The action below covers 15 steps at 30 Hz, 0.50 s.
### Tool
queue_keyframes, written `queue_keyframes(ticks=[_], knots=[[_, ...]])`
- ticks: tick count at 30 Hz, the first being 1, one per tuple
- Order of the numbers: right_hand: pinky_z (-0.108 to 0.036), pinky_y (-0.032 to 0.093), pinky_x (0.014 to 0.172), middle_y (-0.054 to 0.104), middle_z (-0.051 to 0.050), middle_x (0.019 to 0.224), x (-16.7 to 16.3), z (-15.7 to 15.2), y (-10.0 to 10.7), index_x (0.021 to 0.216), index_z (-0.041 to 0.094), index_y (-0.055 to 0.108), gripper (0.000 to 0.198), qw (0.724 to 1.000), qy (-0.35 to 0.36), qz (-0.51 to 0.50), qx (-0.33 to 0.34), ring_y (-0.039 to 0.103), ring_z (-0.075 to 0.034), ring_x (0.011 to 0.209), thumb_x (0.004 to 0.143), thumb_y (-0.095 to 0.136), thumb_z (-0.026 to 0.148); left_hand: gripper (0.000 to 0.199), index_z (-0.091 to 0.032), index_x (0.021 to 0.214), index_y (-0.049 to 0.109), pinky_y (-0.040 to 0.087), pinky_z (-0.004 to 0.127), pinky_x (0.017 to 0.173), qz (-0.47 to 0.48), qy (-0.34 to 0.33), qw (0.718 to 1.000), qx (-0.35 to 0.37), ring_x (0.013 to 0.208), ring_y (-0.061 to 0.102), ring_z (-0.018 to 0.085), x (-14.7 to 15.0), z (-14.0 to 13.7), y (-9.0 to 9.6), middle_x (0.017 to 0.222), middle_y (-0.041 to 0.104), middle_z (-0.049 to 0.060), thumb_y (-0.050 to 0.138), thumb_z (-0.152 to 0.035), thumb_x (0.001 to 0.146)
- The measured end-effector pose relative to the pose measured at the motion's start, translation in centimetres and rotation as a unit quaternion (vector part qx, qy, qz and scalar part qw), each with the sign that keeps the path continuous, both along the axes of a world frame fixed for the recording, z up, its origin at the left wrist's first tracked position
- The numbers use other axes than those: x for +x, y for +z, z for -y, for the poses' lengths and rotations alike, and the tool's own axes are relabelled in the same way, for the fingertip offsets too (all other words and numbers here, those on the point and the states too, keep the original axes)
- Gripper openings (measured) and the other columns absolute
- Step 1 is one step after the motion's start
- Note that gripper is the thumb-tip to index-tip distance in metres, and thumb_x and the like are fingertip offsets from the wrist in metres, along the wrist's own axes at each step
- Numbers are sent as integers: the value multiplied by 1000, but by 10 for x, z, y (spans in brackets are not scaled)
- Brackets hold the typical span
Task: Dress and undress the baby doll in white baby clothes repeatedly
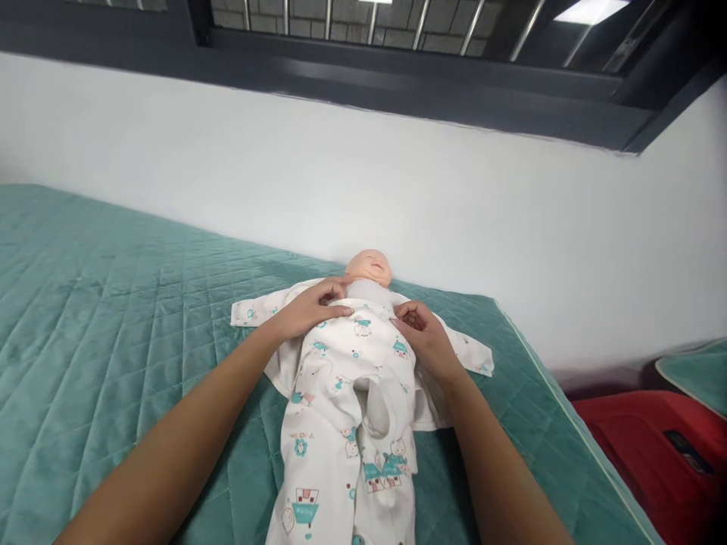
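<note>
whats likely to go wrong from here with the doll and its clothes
The trousers might end up crooked if the left hand and right hand tug unevenly near the waistband. The patterned top spreads out on both sides, partly under the trousers, so it could rumple. The doll's head lies close to the wall; a hard upward pull might bump it.

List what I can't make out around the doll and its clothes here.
Head view:
- Doll: torso and any limbs hidden by the clothes.
- Trousers: leg ends cut off by the bottom edge.
- Left hand and right hand: some fingertips hidden by the hands themselves, so grip is unclear.
- Dark label on the red object: print too small, blurred.
</note>
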State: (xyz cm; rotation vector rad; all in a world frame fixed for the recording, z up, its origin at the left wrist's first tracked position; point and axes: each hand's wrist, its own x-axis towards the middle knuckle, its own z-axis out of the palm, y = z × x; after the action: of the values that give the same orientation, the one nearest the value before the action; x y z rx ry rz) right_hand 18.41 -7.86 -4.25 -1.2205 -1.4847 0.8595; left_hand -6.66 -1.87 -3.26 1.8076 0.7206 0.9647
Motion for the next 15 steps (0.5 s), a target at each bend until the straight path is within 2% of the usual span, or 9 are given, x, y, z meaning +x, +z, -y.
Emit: queue_keyframes(ticks=[3,8,15], knots=[[-27,36,68,51,2,81,0,0,2,76,21,51,27,999,18,29,6,45,-13,73,82,68,40,24,-23,80,61,36,42,111,3,4,1000,1,135,45,27,1,1,1,143,53,5,72,-44,75],[-27,37,66,51,2,80,3,-2,3,83,22,54,24,997,15,71,12,43,-14,71,83,65,43,23,-23,78,60,37,46,109,-19,6,1000,-7,133,47,30,1,2,5,146,50,6,70,-43,76],[-29,38,67,48,0,78,3,-5,8,72,22,48,29,992,41,113,30,42,-16,73,85,61,45,24,-22,75,58,36,45,109,-69,11,998,5,133,46,29,0,-1,7,147,48,4,67,-45,78]])
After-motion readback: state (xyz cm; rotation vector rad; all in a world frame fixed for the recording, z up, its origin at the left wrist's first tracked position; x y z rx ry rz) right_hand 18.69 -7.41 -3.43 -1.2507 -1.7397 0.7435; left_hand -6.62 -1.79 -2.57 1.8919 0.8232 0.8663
